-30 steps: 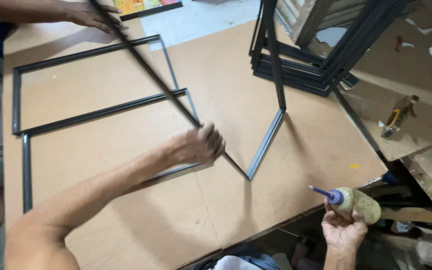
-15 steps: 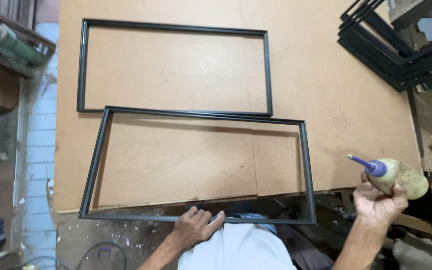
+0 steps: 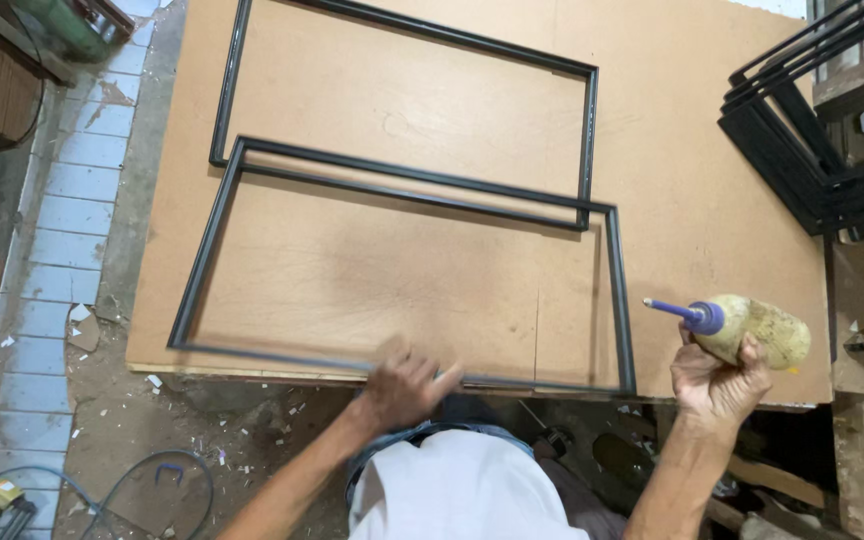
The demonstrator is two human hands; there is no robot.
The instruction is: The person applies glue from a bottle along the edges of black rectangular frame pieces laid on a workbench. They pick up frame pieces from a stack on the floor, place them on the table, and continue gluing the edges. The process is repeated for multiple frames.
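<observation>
Black metal is seen in two thin rectangular frames lying flat on a brown board [image 3: 712, 170] in the head view. The near frame [image 3: 204, 258] lies along the near edge of the board, and its far bar overlaps the near bar of the far frame [image 3: 588, 130]. The left hand [image 3: 407, 385] is laid over the near bar of the near frame, blurred; whether the fingers are closed around the bar cannot be told. The right hand [image 3: 717, 380] is clamped around a dirty yellowish glue bottle [image 3: 752, 330] with a blue nozzle pointing left, held just beside the right near corner of the near frame.

As a judgement, the near frame could be pushed off the board edge by the left hand, because its near bar lies so close to that edge. Glue could also be dropped on the board if the bottle is squeezed while the nozzle is off the frame.

At the far right, a stack of black frames [image 3: 802, 150] is leaned. At the left, a pale tiled floor [image 3: 62, 200] is seen, and near it a dirty ground with a blue cable [image 3: 187, 475].
</observation>
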